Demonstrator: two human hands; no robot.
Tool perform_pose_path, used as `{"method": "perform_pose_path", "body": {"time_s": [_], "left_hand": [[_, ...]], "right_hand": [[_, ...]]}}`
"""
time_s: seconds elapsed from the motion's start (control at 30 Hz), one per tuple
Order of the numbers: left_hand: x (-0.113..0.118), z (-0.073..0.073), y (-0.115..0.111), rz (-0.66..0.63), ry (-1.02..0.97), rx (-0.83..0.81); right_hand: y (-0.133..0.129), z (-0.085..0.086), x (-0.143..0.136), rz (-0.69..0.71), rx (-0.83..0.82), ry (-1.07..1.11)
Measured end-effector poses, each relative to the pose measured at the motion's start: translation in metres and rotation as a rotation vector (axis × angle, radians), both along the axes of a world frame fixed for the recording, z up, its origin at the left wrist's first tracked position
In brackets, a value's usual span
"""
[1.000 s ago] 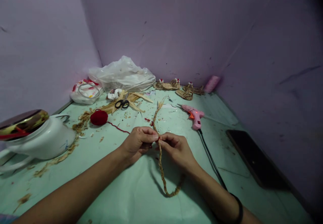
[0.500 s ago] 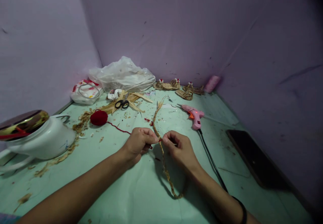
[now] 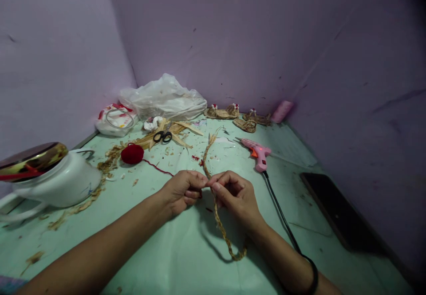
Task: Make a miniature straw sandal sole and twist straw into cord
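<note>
White pot (image 3: 80,179) at 9 o'clk. from hands, dark gold-edged item (image 3: 35,156) at its mouth; plastic bag (image 3: 164,97), 11 o'clk., contents not discernible; L. hand (image 3: 182,190) fingers clamped on braided cord (image 3: 218,222), running approx. 12 to 5 o'clk. over table (image 3: 173,259); R. hand (image 3: 238,197) thumb & index together, same pt., pinched item hidden.

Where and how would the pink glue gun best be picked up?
Probably by the handle of the glue gun, coming from the near right with the right hand once free. It lies with the handle toward the person, while the nozzle points away to the left and may be hot. The black cable leaves the handle's near end, so avoid snagging it.
</note>
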State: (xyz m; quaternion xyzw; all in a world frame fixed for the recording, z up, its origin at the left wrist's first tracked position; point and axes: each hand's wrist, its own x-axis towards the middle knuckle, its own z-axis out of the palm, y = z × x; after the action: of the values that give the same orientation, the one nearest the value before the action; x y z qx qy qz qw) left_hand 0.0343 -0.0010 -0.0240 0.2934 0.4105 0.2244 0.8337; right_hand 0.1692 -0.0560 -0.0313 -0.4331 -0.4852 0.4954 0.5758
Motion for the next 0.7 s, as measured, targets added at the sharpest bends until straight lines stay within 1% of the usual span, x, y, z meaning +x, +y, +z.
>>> {"method": "perform_pose_path", "body": {"time_s": [0.07,0.17,0.27,0.37,0.43,0.5,0.63,0.7], "left_hand": [[0.000,0.000,0.000,-0.017,0.000,-0.004],[-0.001,0.001,0.000,-0.041,0.017,0.007],[-0.001,0.002,0.000,-0.051,0.032,0.017],[0.000,0.003,-0.001,-0.049,0.033,0.020],[0.000,0.004,-0.002,-0.049,0.083,0.065],[-0.002,0.007,-0.002,-0.053,0.200,0.184],[-0.007,0.013,-0.002,-0.143,0.536,0.585],[-0.009,0.015,-0.004,-0.178,0.625,0.769]], "right_hand": [[0.000,-0.001,-0.002,0.010,-0.054,0.042],[0.002,0.001,-0.002,-0.014,-0.109,0.034],[0.003,0.004,0.000,-0.034,-0.135,0.007],[0.004,0.007,0.002,-0.024,-0.137,-0.027],[0.005,0.006,0.003,-0.033,-0.157,-0.051],[0.006,0.004,0.004,-0.068,-0.208,-0.076],[0.008,-0.001,0.007,-0.113,-0.300,-0.116],[0.007,-0.002,0.007,-0.086,-0.311,-0.129]]}}
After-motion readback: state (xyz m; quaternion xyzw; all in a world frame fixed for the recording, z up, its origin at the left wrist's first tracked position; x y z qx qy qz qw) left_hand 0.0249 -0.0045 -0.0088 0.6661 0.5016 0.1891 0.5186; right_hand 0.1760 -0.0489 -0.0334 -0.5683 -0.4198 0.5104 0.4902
